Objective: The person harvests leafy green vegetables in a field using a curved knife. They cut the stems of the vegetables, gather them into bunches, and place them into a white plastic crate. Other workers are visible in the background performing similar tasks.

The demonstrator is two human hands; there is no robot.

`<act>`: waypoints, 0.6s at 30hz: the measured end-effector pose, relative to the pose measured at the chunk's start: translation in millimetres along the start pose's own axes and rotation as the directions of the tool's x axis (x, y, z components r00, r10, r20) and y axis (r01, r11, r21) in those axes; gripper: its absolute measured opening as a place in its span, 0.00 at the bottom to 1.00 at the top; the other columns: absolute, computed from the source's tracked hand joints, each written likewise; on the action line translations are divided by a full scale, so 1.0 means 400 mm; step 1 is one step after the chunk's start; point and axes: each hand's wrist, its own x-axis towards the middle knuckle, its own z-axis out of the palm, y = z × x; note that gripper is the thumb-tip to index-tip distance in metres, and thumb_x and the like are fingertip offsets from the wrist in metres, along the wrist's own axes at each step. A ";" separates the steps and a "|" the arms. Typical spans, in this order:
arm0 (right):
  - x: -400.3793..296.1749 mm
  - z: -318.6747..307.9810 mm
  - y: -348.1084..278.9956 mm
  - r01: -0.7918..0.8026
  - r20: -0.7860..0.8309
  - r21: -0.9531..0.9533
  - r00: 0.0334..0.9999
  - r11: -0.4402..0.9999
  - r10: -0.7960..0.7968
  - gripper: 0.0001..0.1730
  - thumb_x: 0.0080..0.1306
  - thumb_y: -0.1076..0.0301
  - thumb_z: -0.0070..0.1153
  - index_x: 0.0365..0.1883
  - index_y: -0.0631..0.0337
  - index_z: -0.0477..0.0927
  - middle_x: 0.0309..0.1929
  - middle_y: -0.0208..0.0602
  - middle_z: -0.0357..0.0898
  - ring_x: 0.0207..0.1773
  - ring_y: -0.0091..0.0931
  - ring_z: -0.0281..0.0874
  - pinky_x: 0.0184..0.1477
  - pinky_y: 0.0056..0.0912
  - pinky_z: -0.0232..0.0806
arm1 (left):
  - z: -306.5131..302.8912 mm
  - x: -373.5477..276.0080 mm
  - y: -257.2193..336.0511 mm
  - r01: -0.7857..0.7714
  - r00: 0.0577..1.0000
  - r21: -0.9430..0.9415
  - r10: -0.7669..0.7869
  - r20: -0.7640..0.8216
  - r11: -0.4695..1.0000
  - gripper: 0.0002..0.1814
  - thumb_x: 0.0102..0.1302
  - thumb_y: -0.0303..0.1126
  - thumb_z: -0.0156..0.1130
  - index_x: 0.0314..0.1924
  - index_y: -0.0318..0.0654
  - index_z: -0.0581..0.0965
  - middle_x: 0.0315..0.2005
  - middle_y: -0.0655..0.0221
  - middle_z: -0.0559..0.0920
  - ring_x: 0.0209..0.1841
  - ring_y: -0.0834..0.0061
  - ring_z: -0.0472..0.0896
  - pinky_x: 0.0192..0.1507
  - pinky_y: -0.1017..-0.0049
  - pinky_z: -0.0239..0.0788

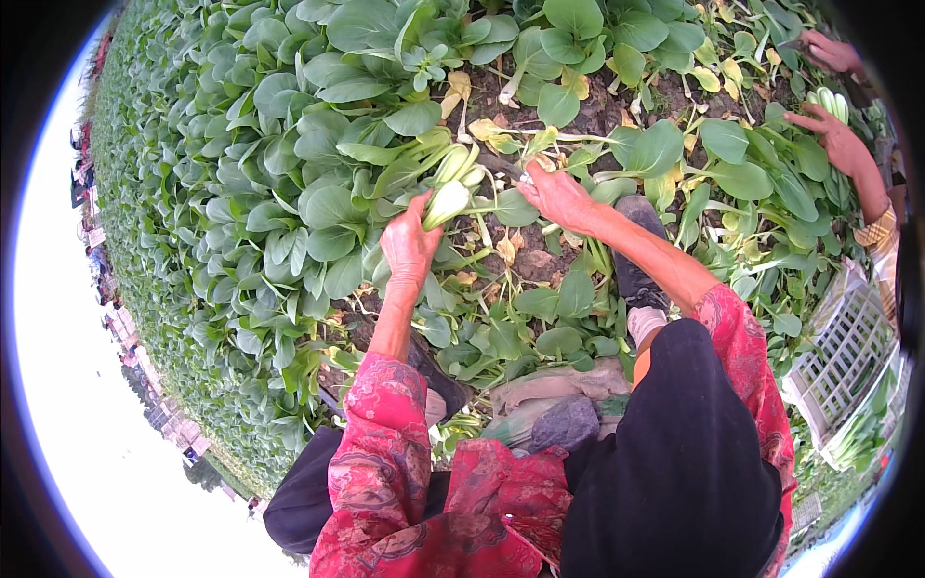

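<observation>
My left hand (410, 242) is closed around bok choy (449, 202), whose pale, thick stem bases point up and to the right. Its leaves spread leftwards among the standing plants. In my right hand (556, 195) is a knife, its dark blade (500, 166) reaching left towards the bok choy's stems. The blade's tip lies close to the stems; whether it touches them I cannot tell. Beneath both hands is brown soil (538, 256) strewn with loose green leaves, yellowed leaves and cut stalks.
Dense bok choy plants (289, 144) fill the left and top. At the right, another person's hand (845, 144) is beside a bok choy bunch (828, 105); their other hand (831, 54) is above. A pale plastic crate (842, 361) stands below. Cloth sacking (564, 383) lies between my feet.
</observation>
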 end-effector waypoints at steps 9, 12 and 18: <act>-0.200 -0.080 0.001 -0.004 -0.305 -0.105 0.952 0.994 -0.028 0.16 0.71 0.57 0.54 0.40 0.59 0.65 0.21 0.49 0.75 0.26 0.47 0.76 0.26 0.48 0.66 | -0.106 -0.136 0.117 0.111 0.986 -0.310 -0.144 -0.086 0.944 0.27 0.48 0.25 0.75 0.52 0.46 0.80 0.36 0.65 0.87 0.37 0.71 0.83 0.43 0.71 0.75; -0.185 -0.115 -0.007 0.001 -0.330 0.342 0.937 0.940 0.119 0.16 0.67 0.58 0.62 0.34 0.59 0.70 0.22 0.36 0.74 0.21 0.33 0.73 0.25 0.36 0.67 | -0.160 -0.142 0.166 0.253 0.956 -0.529 -0.293 0.009 0.810 0.26 0.50 0.24 0.76 0.52 0.40 0.80 0.38 0.66 0.88 0.39 0.80 0.84 0.46 0.77 0.74; -0.144 -0.197 -0.126 0.014 -0.060 0.844 0.996 0.536 0.069 0.24 0.61 0.61 0.69 0.52 0.59 0.76 0.34 0.22 0.78 0.18 0.09 0.62 0.16 0.13 0.56 | -0.177 -0.157 0.248 0.289 0.949 -0.659 -0.300 0.100 0.695 0.26 0.51 0.24 0.77 0.52 0.36 0.78 0.39 0.70 0.88 0.41 0.84 0.83 0.49 0.80 0.71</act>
